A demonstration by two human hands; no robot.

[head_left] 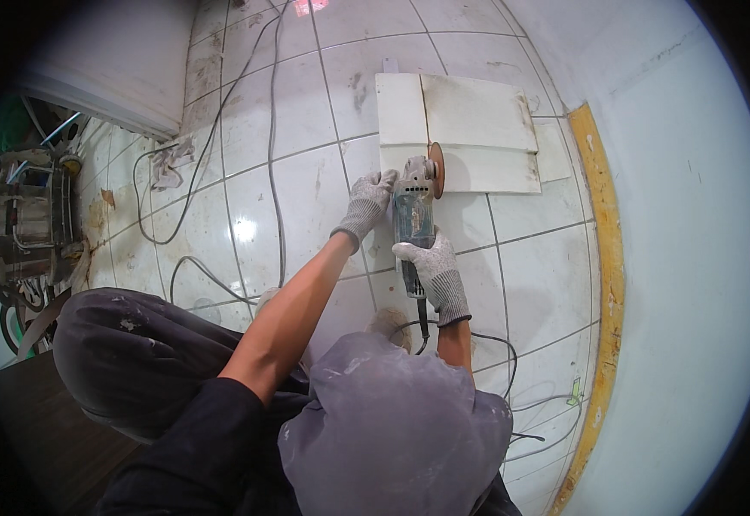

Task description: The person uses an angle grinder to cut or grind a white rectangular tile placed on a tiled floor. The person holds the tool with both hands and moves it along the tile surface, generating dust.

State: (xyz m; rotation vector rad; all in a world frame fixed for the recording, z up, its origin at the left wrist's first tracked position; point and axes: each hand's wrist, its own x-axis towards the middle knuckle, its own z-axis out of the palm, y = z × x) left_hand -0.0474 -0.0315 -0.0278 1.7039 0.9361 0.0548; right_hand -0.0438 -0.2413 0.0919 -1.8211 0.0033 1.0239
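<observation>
I hold a blue-grey angle grinder (414, 215) with both gloved hands. My right hand (431, 267) grips its rear body, with the cord trailing back beneath my wrist. My left hand (368, 202) clasps the front of the grinder near its head. The orange cutting disc (436, 169) stands on edge against a cream tile (469, 138) lying flat on the floor, at the tile's near edge. A thin cut line runs down the tile's left part. My knees in dusty grey trousers fill the lower part of the view.
White floor tiles (306, 181) spread around, crossed by several grey cables (273, 129). A white wall (684, 215) with a yellow strip (605, 241) at its base runs along the right. A crumpled rag (168, 165) and a metal machine (22, 224) sit at the left.
</observation>
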